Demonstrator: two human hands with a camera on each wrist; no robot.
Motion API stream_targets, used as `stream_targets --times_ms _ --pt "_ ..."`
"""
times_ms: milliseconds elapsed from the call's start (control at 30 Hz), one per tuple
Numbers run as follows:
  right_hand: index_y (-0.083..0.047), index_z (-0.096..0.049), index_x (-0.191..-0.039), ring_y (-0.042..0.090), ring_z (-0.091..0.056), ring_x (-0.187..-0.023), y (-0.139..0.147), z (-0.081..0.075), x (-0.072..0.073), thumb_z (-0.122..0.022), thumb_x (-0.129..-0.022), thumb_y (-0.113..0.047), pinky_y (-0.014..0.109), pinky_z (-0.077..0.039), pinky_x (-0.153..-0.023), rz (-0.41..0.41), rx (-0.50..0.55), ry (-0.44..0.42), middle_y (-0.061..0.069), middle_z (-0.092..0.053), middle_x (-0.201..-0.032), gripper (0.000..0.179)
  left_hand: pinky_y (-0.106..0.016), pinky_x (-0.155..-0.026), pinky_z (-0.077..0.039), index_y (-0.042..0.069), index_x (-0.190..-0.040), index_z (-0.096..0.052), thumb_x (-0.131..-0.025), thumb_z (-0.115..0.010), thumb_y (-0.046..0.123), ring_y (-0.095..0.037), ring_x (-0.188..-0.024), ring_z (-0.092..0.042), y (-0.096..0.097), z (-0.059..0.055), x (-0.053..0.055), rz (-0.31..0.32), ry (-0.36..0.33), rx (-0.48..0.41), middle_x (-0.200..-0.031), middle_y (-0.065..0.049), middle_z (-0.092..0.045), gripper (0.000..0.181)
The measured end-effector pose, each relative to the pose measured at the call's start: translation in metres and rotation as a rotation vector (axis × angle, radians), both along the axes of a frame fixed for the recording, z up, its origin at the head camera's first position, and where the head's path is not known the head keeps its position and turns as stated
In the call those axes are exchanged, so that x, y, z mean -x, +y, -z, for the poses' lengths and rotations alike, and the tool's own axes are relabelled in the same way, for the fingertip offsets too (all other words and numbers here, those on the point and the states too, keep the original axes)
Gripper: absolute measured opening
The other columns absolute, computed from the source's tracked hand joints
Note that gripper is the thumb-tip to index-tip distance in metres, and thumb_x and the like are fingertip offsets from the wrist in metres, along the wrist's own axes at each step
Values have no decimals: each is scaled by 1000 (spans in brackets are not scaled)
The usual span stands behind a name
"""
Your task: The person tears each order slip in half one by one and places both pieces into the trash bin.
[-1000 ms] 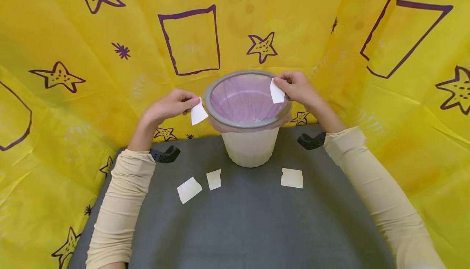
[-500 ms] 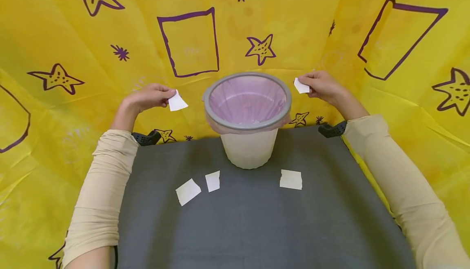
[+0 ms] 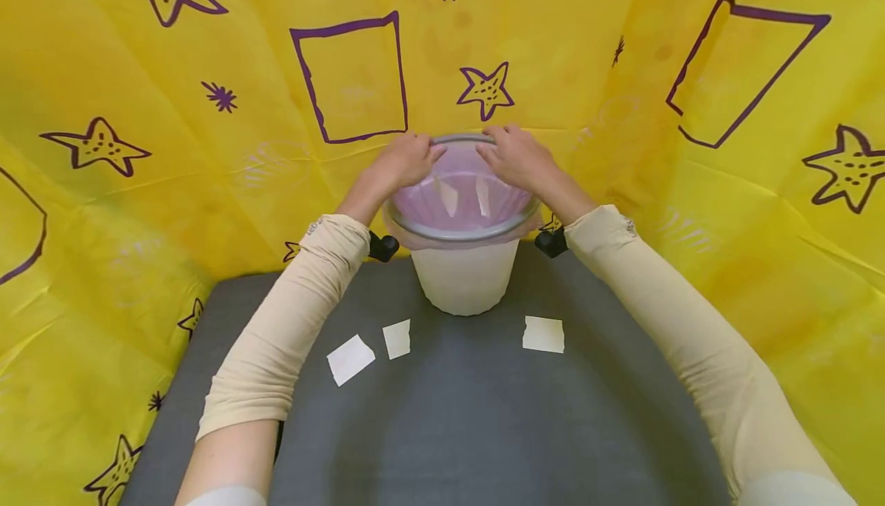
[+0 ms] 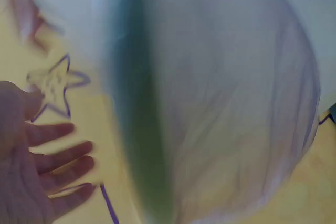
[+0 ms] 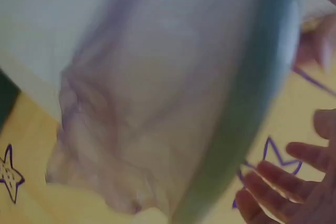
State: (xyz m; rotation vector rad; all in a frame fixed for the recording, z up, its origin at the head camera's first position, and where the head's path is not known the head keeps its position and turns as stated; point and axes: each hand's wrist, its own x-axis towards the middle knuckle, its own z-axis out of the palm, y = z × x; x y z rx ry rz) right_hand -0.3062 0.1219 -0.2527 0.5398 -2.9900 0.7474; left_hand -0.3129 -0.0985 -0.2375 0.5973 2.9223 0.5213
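Yellow backdrop (image 3: 353, 84) behind bin (image 3: 465, 279), three papers (image 3: 543, 335) before it.

The bin (image 3: 465, 279) before me is off-white, its rim (image 3: 462, 236) grey, its liner (image 3: 465, 199) sheer mauve; slips (image 3: 351, 360) whitish, sleeves (image 3: 290, 314) beige, surface (image 3: 470, 414) dark grey, the yellow backdrop (image 3: 567, 38) patterned with purple, dotted stars (image 3: 487, 91).
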Motion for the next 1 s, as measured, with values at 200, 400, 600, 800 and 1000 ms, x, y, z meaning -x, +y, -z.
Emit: stream_targets --times_ms 200,400,600,800,1000 --pt "-14 -36 -149 38 -38 -137 -15 10 -6 -36 -102 -46 58 -36 -110 -15 -102 114 19 -38 -150 57 -46 -118 -28 4 -147 -35 -105 -28 43 -34 -141 -34 15 16 -7 -14 119 103 -148 -19 -40 57" --pt "-14 -34 -150 38 -35 -140 -5 14 -9 -38 -100 -51 59 -33 -112 -35 -86 169 19 -36 -152 62 -47 -120 -24 6 -149 -32 -104 -26 48 -34 -144 -30 -4 14 -12 -45 168 57 -153 -16 -37 62" --pt "-14 -30 -152 40 -30 -143 42 16 -12 -33 -98 -57 63 -27 -113 75 -10 173 17 -30 -157 69 -51 -122 -14 9 -154 -21 -103 -18 53 -38 -149 -17 -63 6 -22 -260 209 -63 -160 -14 -24 68" --pt "-12 -27 -153 40 -23 -146 88 31 -17 -31 -98 -59 63 -19 -116 147 136 104 17 -24 -159 73 -55 -121 -12 9 -156 -12 -102 -18 54 -40 -150 -9 -114 20 -38 -333 158 -109 -162 -17 -15 70" --pt "-10 -26 -154 45 -23 -145 118 55 -27 -32 -98 -59 65 -18 -115 197 172 61 21 -23 -159 74 -55 -121 -6 6 -155 -12 -103 -20 51 -42 -149 -9 -143 46 -51 -390 201 -87 -160 -21 -15 69"
